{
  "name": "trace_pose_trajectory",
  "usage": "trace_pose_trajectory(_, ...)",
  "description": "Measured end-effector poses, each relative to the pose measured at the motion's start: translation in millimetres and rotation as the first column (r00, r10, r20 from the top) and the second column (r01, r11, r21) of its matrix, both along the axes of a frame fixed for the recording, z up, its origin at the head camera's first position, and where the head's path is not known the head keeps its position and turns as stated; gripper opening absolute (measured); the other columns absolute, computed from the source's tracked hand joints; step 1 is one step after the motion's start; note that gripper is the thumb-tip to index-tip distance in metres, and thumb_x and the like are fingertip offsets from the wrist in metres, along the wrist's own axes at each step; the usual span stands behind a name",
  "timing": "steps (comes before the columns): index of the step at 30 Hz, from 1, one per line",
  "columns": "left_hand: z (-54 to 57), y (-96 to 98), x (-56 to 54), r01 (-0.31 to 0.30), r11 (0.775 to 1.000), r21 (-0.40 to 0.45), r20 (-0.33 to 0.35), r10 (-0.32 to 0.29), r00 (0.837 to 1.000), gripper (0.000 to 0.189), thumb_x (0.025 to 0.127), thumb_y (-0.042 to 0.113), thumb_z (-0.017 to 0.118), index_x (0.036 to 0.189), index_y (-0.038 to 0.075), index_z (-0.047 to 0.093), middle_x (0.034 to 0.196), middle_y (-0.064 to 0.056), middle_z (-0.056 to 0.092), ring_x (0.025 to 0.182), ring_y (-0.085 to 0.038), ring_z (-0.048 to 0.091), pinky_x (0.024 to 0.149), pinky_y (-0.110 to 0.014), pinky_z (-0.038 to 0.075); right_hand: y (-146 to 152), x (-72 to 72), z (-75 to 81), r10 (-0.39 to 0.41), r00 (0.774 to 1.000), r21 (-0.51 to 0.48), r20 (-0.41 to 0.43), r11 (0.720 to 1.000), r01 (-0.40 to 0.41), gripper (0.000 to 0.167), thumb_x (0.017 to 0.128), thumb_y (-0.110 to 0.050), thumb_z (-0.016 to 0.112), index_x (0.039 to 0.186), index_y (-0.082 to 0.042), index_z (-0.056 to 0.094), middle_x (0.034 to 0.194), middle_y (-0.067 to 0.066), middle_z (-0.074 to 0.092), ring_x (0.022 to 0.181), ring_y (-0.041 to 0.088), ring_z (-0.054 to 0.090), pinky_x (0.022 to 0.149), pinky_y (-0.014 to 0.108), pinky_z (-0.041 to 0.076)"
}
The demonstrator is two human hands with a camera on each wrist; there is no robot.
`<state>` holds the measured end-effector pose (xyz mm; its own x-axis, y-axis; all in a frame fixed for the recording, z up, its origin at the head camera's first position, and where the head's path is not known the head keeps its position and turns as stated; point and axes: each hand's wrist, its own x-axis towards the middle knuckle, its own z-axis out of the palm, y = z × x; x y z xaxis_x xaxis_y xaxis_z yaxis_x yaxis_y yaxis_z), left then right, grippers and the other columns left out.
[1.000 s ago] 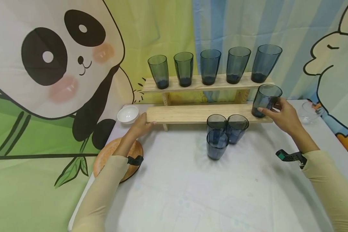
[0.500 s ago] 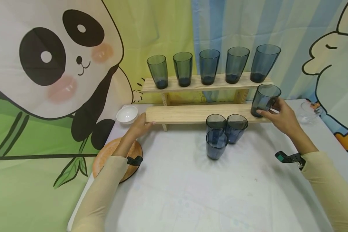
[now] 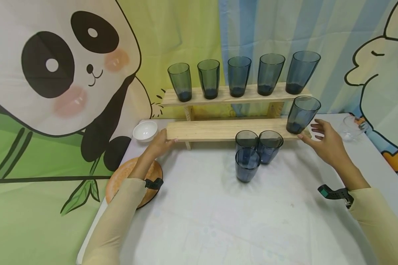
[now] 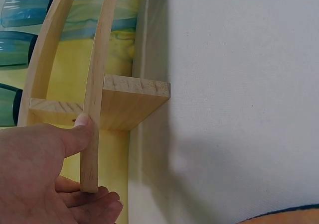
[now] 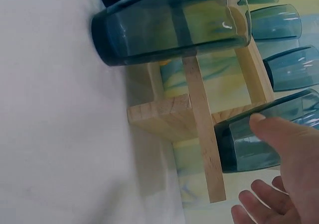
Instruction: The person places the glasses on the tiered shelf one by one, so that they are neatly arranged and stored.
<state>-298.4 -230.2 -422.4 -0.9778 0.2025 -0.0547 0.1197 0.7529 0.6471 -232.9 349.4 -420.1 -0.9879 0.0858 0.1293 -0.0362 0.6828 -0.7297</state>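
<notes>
My left hand [image 3: 159,144] grips the left end of the lower board of a two-tier wooden shelf [image 3: 219,129]. In the left wrist view the thumb lies on one side of the board [image 4: 89,154] and the fingers curl round the other. A blue-tinted glass [image 3: 303,115] stands at the right end of that lower board. Just right of it is my right hand [image 3: 328,141], thumb and fingers spread and holding nothing. In the right wrist view the thumb overlaps the glass [image 5: 259,139]; whether it touches cannot be told.
A row of several similar glasses [image 3: 239,75] lines the upper board. More glasses [image 3: 248,165] stand clustered on the white table [image 3: 225,228] in front. A white bowl [image 3: 145,131], an orange round plate [image 3: 154,173] and a clear glass vessel [image 3: 351,129] stand at the sides.
My right hand has let go of the glass at the shelf's right end and drawn slightly right and down. The left hand has stayed on the board.
</notes>
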Motion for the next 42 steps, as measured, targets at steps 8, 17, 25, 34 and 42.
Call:
trace_pose_trajectory(8,-0.8,-0.5,-1.0,0.002,1.000,-0.005,0.003,-0.002,1.000,0.072,0.108,0.028,0.062,0.160,-0.009,0.027,0.160,-0.034,0.038,0.151,-0.047,0.038,0.127,-0.057,0.028,-10.9,22.8,-12.6,-0.010,0.999,0.100,-0.035,0.995,0.014,0.053,0.109,-0.032,0.058,0.140,0.010,0.050,0.127,0.032,0.061,0.116,0.046,0.060,0.098,0.059,0.052)
trace_pose_trajectory(17,-1.3,-0.5,-1.0,0.011,1.000,0.005,-0.003,-0.011,1.000,0.072,0.108,0.028,0.063,0.160,-0.007,0.028,0.160,-0.033,0.039,0.150,-0.047,0.038,0.127,-0.057,0.029,-28.7,33.4,-17.1,0.199,0.980,0.067,-0.004,0.978,-0.198,0.048,0.108,-0.031,0.061,0.141,0.003,0.056,0.132,0.027,0.065,0.120,0.043,0.064,0.090,0.019,0.056)
trace_pose_trajectory(25,-1.3,-0.9,-0.6,0.005,1.000,-0.002,-0.003,-0.005,1.000,0.073,0.108,0.028,0.063,0.160,-0.009,0.027,0.160,-0.033,0.039,0.149,-0.047,0.039,0.127,-0.058,0.028,-47.0,33.3,-22.4,0.360,0.930,-0.056,0.073,0.933,-0.357,0.078,0.098,-0.024,0.079,0.158,-0.001,0.036,0.149,0.027,0.050,0.136,0.049,0.051,0.111,0.066,0.044)
trace_pose_trajectory(34,0.3,-2.2,0.6,0.001,1.000,-0.005,0.001,-0.001,1.000,0.074,0.108,0.028,0.062,0.160,-0.010,0.026,0.159,-0.034,0.039,0.149,-0.048,0.039,0.127,-0.058,0.029,-64.7,26.8,-32.8,0.367,0.930,-0.112,0.023,0.925,-0.362,0.092,0.092,-0.026,0.086,0.162,-0.002,0.031,0.153,0.025,0.041,0.138,0.047,0.048,0.114,0.062,0.044)
trace_pose_trajectory(42,-3.4,-2.5,-2.2,0.016,1.000,0.002,-0.011,-0.016,1.000,0.072,0.108,0.027,0.063,0.159,-0.009,0.029,0.159,-0.033,0.040,0.150,-0.047,0.038,0.127,-0.057,0.028,-70.0,18.0,-37.7,0.358,0.933,-0.108,-0.039,0.927,-0.360,0.107,0.089,-0.022,0.088,0.170,-0.016,0.018,0.153,0.023,0.044,0.133,0.044,0.052,0.112,0.062,0.046)
